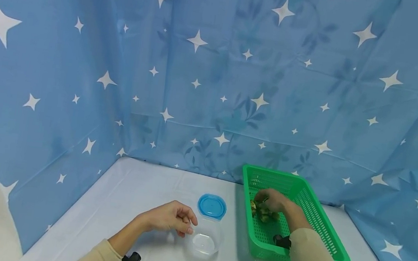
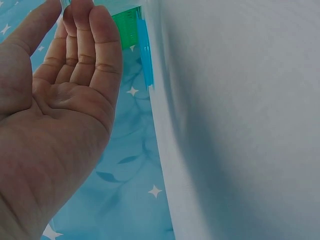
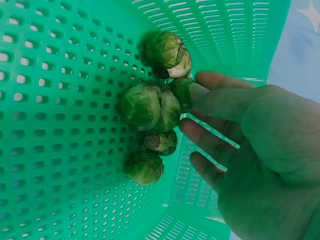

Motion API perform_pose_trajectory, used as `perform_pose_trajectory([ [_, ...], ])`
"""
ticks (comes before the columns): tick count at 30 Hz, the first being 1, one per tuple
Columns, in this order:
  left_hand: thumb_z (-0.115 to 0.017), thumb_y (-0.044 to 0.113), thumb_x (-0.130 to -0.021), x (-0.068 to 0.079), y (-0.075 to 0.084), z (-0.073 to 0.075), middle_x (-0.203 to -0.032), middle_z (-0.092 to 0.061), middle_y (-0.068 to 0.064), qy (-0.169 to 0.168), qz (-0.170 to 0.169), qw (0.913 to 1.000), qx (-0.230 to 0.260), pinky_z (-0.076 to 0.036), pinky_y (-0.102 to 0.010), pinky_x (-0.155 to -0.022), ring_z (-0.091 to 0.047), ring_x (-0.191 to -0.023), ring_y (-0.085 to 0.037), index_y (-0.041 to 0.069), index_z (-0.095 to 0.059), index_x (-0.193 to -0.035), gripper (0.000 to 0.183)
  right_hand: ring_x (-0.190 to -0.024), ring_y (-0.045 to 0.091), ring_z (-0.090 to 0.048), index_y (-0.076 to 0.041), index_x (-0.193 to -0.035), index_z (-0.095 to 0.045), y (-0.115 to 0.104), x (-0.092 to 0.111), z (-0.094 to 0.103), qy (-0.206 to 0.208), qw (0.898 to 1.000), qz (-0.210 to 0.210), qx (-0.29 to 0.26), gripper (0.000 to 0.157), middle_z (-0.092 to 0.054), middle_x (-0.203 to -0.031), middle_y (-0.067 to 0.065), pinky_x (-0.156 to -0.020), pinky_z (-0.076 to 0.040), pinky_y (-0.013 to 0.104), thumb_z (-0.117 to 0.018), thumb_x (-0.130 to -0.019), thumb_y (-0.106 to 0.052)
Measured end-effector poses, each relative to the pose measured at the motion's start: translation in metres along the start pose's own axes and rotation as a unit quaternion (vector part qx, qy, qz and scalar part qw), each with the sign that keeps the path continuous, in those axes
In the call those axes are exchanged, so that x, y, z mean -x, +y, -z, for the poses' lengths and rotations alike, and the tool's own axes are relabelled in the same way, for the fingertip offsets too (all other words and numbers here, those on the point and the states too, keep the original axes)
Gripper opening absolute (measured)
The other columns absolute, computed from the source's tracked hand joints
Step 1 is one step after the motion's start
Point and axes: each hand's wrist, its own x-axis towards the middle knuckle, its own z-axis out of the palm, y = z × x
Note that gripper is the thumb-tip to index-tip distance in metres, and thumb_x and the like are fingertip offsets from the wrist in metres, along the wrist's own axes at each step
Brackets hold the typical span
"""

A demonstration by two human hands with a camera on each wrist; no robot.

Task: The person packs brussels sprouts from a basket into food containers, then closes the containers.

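A clear plastic tub (image 1: 204, 243) stands on the table in the middle of the head view. My left hand (image 1: 173, 218) is at its left rim, fingers loosely bent and fingertips right by the edge. In the left wrist view the palm of this hand (image 2: 65, 100) faces the camera. My right hand (image 1: 273, 200) reaches down into a green plastic basket (image 1: 321, 224). Seen from the right wrist, its thumb and forefinger pinch a small Brussels sprout (image 3: 183, 93). Several other Brussels sprouts (image 3: 142, 107) lie beside it on the basket's perforated floor.
Behind the tub lies a round blue lid (image 1: 212, 206). A white cloth covers the table (image 1: 120, 198). Blue curtains (image 1: 215, 83) with white stars hang along the back and sides, close behind the basket, whose walls rise around the right hand.
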Motion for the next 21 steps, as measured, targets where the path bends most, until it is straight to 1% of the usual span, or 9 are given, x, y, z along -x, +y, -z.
perform_pose_trajectory([
  [4, -0.078, 0.016, -0.095, -0.0001, -0.0011, -0.0003, -0.083, -0.071, -0.001, -0.002, 0.002, 1.0, 0.001, -0.062, -0.031, -0.075, -0.071, -0.077, -0.016, -0.006, -0.07, -0.118, 0.033, -0.113, 0.043, -0.062, 0.002, -0.123, -0.071, -0.0006, 0.0014, -0.0007, 0.005, 1.0, 0.002, -0.003, 0.026, -0.067, -0.119, 0.021, -0.089, -0.057, 0.055, -0.059, -0.1, 0.005],
  [7, -0.078, 0.017, -0.095, 0.0005, -0.002, 0.0001, -0.083, -0.071, -0.001, -0.003, 0.004, 1.0, 0.001, -0.062, -0.034, -0.075, -0.071, -0.076, -0.016, -0.005, -0.07, -0.118, 0.032, -0.105, 0.036, -0.063, 0.001, -0.12, -0.072, -0.0018, 0.0009, -0.0009, 0.007, 1.0, 0.001, -0.001, 0.023, -0.066, -0.114, 0.019, -0.083, -0.057, 0.051, -0.063, -0.099, 0.003],
  [11, -0.078, 0.018, -0.095, 0.0006, -0.0016, 0.0002, -0.084, -0.072, -0.002, -0.001, 0.004, 1.0, -0.001, -0.062, -0.036, -0.076, -0.07, -0.076, -0.016, -0.004, -0.07, -0.118, 0.033, -0.091, 0.026, -0.059, 0.002, -0.118, -0.072, -0.0038, 0.0003, -0.0002, 0.015, 1.0, -0.001, 0.006, 0.021, -0.064, -0.104, 0.018, -0.074, -0.053, 0.043, -0.066, -0.098, 0.003],
  [13, -0.078, 0.017, -0.095, 0.0003, -0.001, -0.0001, -0.084, -0.072, -0.002, 0.0, 0.004, 1.0, -0.003, -0.062, -0.035, -0.075, -0.07, -0.076, -0.016, -0.004, -0.07, -0.118, 0.032, -0.089, 0.025, -0.058, 0.002, -0.117, -0.072, -0.0042, 0.0002, 0.0001, 0.017, 1.0, -0.002, 0.012, 0.02, -0.064, -0.103, 0.018, -0.073, -0.052, 0.042, -0.067, -0.097, 0.003],
  [15, -0.077, 0.016, -0.096, -0.0003, -0.001, -0.0005, -0.083, -0.072, -0.002, 0.002, 0.005, 1.0, -0.004, -0.062, -0.033, -0.075, -0.07, -0.076, -0.015, -0.004, -0.07, -0.118, 0.031, -0.092, 0.027, -0.06, 0.002, -0.117, -0.073, -0.0045, 0.0005, 0.0006, 0.017, 1.0, -0.003, 0.016, 0.02, -0.065, -0.105, 0.018, -0.074, -0.054, 0.043, -0.068, -0.097, 0.002],
  [18, -0.076, 0.013, -0.096, -0.0009, -0.0009, -0.001, -0.083, -0.072, -0.002, 0.002, 0.005, 1.0, -0.004, -0.062, -0.033, -0.075, -0.07, -0.076, -0.015, -0.004, -0.07, -0.118, 0.029, -0.104, 0.036, -0.065, 0.0, -0.118, -0.074, -0.0041, 0.0006, 0.0006, 0.013, 1.0, -0.011, 0.017, 0.021, -0.068, -0.112, 0.019, -0.082, -0.058, 0.048, -0.069, -0.097, 0.001],
  [21, -0.076, 0.013, -0.096, -0.0014, -0.0009, -0.0012, -0.083, -0.072, -0.002, 0.004, 0.005, 1.0, -0.004, -0.062, -0.034, -0.075, -0.07, -0.076, -0.016, -0.004, -0.071, -0.118, 0.028, -0.112, 0.042, -0.065, 0.0, -0.119, -0.074, -0.0034, 0.0004, 0.0009, 0.006, 1.0, -0.012, 0.012, 0.022, -0.071, -0.118, 0.021, -0.089, -0.059, 0.05, -0.068, -0.097, 0.001],
])
